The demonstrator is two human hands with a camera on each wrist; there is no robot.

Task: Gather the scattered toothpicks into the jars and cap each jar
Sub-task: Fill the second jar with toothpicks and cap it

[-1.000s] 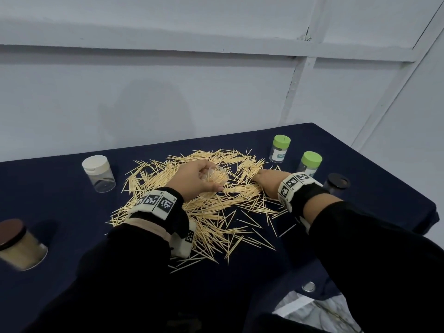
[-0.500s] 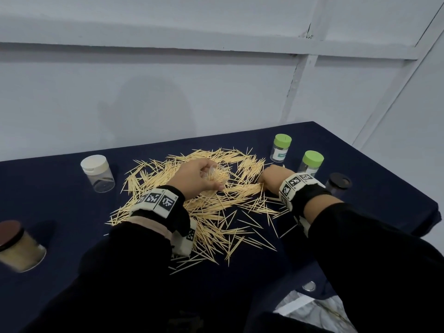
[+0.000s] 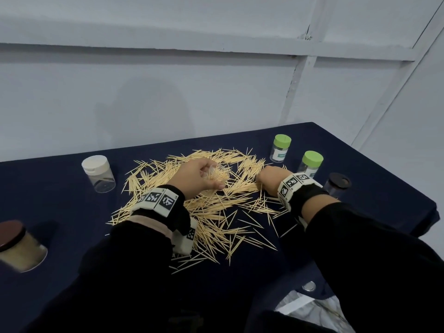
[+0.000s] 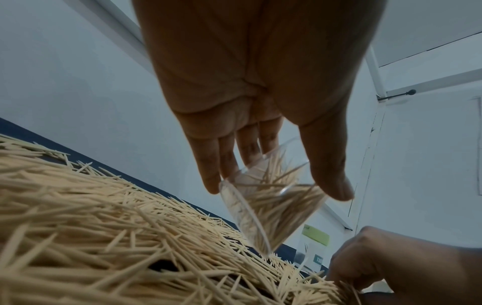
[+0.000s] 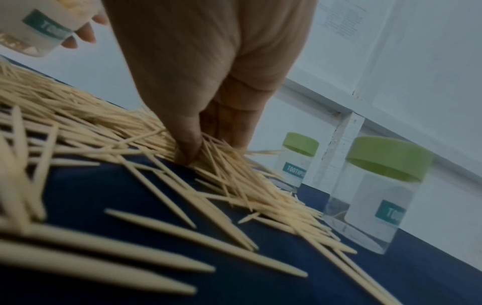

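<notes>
Dark blue table: toothpick pile mid; white-capped jar left; two green-capped jars right.

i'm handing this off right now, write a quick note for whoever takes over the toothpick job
Left hand: holds an uncapped clear jar, tilted above the pile and partly filled with toothpicks.
Right hand: down on the pile, fingers pinching a bunch of toothpicks.
Toothpicks: most lie scattered mid-table on the dark blue cloth.
Two green-capped jars stand capped and look nearly empty. The white-capped jar looks empty; a dark-capped jar stands far right. The brown-lidded jar at near left looks full.
Done: one jar part-filled.
Left: nearly all the gathering, then capping.
</notes>
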